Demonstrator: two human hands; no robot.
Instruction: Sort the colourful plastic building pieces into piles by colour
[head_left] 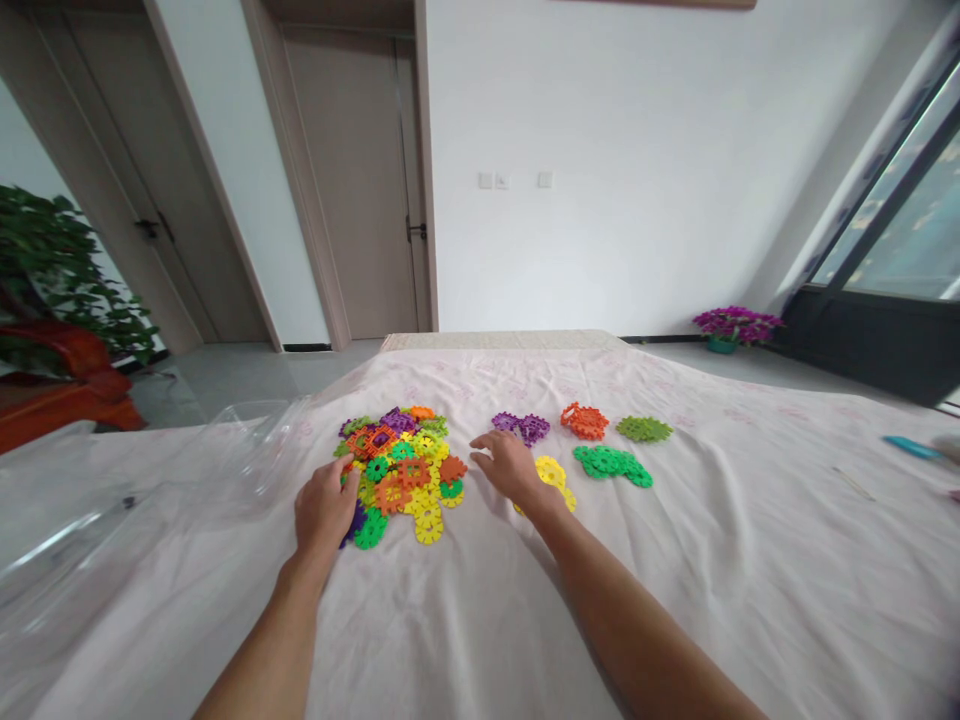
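Here, pile [412, 473] (left fingers [335, 467] at edge)

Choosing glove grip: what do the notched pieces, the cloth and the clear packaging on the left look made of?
Notched pieces: probably plastic, smooth-looking, low sheen; solid bright colours, thin, regular slots.
Cloth: fabric, matte, faintly patterned; soft folds. Fibre unclear.
Clear packaging: likely plastic, glossy; see-through with bright reflections. Stiffness unclear.

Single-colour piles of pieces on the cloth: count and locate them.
5: purple pile beyond the right hand; orange pile to its right; light green pile rightmost; dark green pile in front of orange; yellow pile partly hidden by the wrist.
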